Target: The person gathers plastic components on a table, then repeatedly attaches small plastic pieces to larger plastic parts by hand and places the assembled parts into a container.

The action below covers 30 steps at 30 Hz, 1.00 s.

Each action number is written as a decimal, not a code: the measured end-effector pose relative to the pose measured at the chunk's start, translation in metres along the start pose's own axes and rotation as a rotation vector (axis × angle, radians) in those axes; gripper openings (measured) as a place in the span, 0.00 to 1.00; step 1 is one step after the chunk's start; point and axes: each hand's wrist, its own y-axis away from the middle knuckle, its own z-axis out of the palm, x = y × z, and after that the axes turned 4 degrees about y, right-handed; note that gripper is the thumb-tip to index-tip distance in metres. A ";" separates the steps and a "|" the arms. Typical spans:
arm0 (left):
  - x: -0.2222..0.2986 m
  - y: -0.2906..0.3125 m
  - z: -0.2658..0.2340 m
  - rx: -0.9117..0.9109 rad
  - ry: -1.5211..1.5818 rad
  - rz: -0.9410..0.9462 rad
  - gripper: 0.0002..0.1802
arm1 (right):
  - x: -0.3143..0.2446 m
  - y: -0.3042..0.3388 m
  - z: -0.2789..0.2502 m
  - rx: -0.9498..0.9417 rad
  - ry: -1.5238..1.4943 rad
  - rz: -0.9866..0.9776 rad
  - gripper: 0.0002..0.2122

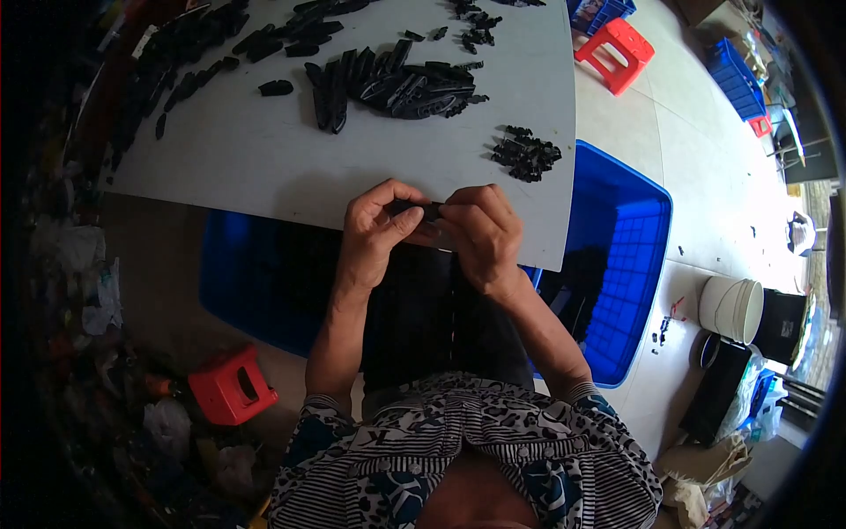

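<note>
Both my hands meet at the near edge of the white table (pixel 256 181), around one small black plastic part (pixel 429 212). Thumb and fingers of my left hand (pixel 374 229) pinch its left end. My right hand (pixel 485 231) grips the other end with curled fingers, which hide much of the part. Farther up the table lies a pile of long black plastic pieces (pixel 405 88). A heap of small black clips (pixel 526 154) sits to the right, near the table's right edge. One loose black piece (pixel 276 88) lies left of the pile.
More black pieces (pixel 181 53) cover the table's far left. Under the table and to its right stand blue crates (pixel 634 256). Red stools (pixel 231 385) are on the floor at lower left and upper right. A white bucket (pixel 731 309) stands at the right beside scattered bits.
</note>
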 end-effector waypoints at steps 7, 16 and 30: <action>-0.001 0.001 0.001 0.043 -0.039 -0.032 0.05 | -0.005 -0.002 0.002 0.003 0.112 -0.109 0.11; -0.003 0.009 0.000 0.102 -0.097 0.022 0.04 | -0.012 0.001 -0.002 -0.118 0.012 0.056 0.09; 0.013 0.054 -0.031 0.036 -0.128 -0.039 0.05 | -0.006 -0.018 -0.011 -0.550 -0.175 0.156 0.08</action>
